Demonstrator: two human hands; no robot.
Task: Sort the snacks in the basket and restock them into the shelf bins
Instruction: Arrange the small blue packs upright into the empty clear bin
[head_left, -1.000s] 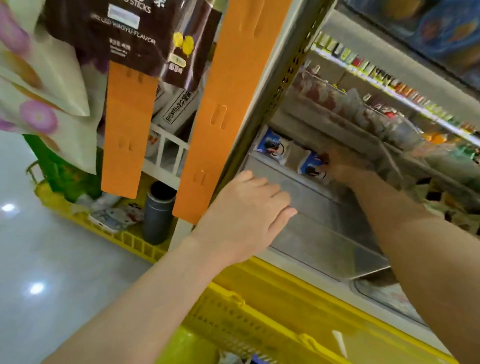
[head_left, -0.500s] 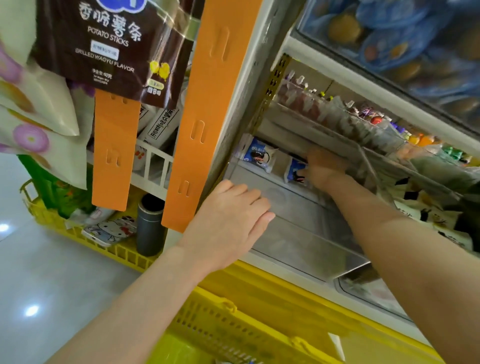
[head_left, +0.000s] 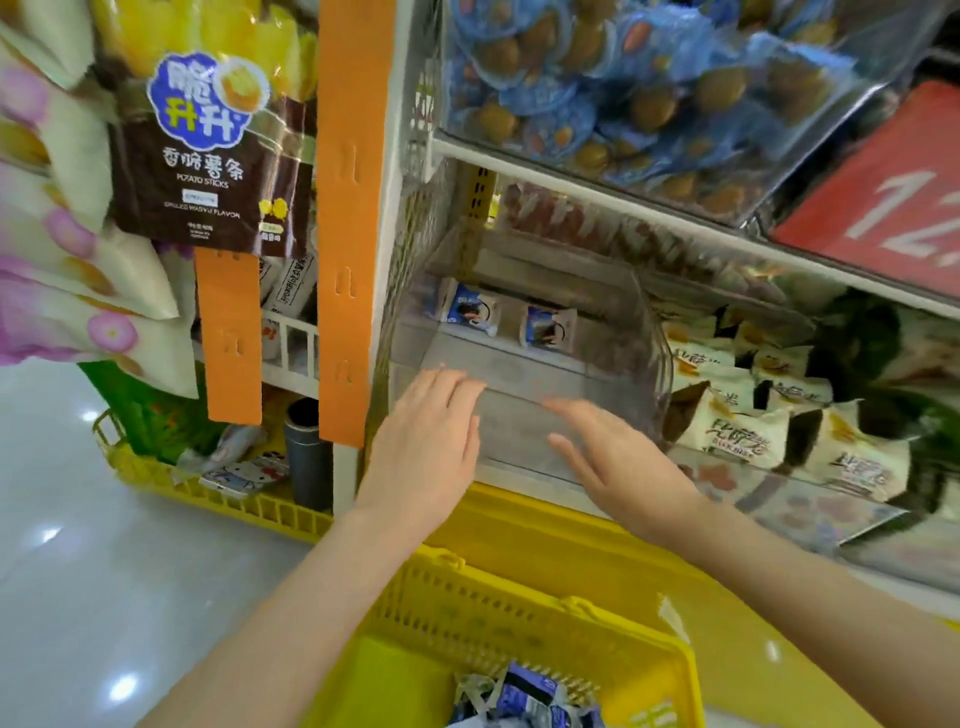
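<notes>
At shelf front, lower tier: one clear bin, two blue snack packs upright at its back, set apart from each other. Left hand laid on bin's front edge, fingers straight, grasping nothing. Right hand just beside it, fingers loose and spread, empty; contact with bin unclear. Below: one yellow basket, heap of blue packs inside, too jumbled to count. Two orange strips hang left of bin.
</notes>
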